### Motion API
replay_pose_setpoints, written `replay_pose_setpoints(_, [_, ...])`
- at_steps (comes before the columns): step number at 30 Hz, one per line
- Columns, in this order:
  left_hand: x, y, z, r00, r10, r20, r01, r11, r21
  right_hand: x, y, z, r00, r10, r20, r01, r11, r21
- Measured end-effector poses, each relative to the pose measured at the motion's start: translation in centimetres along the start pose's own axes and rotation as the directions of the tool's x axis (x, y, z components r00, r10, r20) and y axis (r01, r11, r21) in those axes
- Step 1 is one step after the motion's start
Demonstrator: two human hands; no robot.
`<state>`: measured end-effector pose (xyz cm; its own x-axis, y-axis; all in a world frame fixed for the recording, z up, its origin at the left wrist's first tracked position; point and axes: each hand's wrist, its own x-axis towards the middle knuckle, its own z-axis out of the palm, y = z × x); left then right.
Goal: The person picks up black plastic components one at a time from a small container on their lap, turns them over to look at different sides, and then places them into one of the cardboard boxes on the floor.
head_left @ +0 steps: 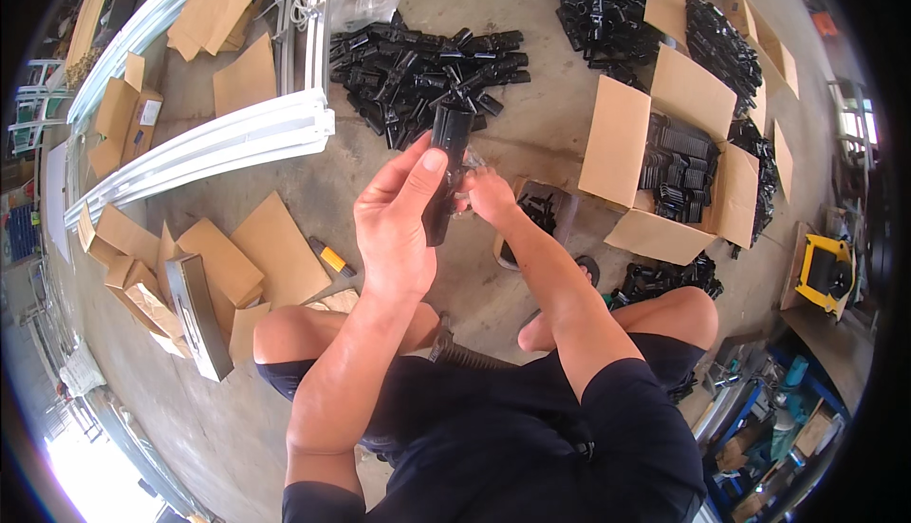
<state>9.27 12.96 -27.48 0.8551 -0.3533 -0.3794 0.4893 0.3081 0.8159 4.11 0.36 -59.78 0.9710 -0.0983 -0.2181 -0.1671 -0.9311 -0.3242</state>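
The left hand (391, 210) grips a black part (454, 134) by its middle above the floor (541, 129), seemingly steadying it for the right hand (488, 195), curled close beside it; what that holds, I cannot tell.

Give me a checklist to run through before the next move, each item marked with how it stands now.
1. Left hand has a grip on the black part: ok, thumb and fingers hold it.
2. Right hand is up at the black part: ok, right beside it.
3. Right hand's fingers have a firm hold: cannot tell, the fingertips are partly hidden.
4. Tub of small black pieces is in full view: not ok, the right forearm covers some of it.
5. Carton is open: ok, its flaps are spread.
6. Yellow-and-black tool is out of the hands: ok, it lies beside the cardboard.
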Motion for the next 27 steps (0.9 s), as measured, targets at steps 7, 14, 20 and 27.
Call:
replay_pose_setpoints(7, [0.3, -0.8, 0.0, 1.0, -0.014, 0.006, 0.014, 0.999, 0.037, -2.7, -1.4, -9.0, 0.976, 0.121, -0.18, -0.021, 0.88, 0.475])
replay_pose_setpoints(14, [-4.2, -2.7, 1.5, 0.989, -0.149, 0.017, 0.149, 0.989, -0.007, -15.3, -4.0, -26.7, 0.926, 0.307, -0.22, 0.051, 0.475, 0.879])
replay_pose_setpoints(20, [-6.3, -6.8, 0.7, 0.973, -0.229, 0.03, 0.23, 0.973, -0.006, -18.2, -5.0, -25.1, 0.863, 0.329, -0.384, 0.305, 0.267, 0.914])
replay_pose_setpoints(27, [-6.8, -7.9, 0.5, 0.977, -0.209, 0.031, 0.209, 0.977, -0.028, -18.0, -5.7, -23.3, 0.805, 0.304, -0.51, 0.371, 0.412, 0.832])
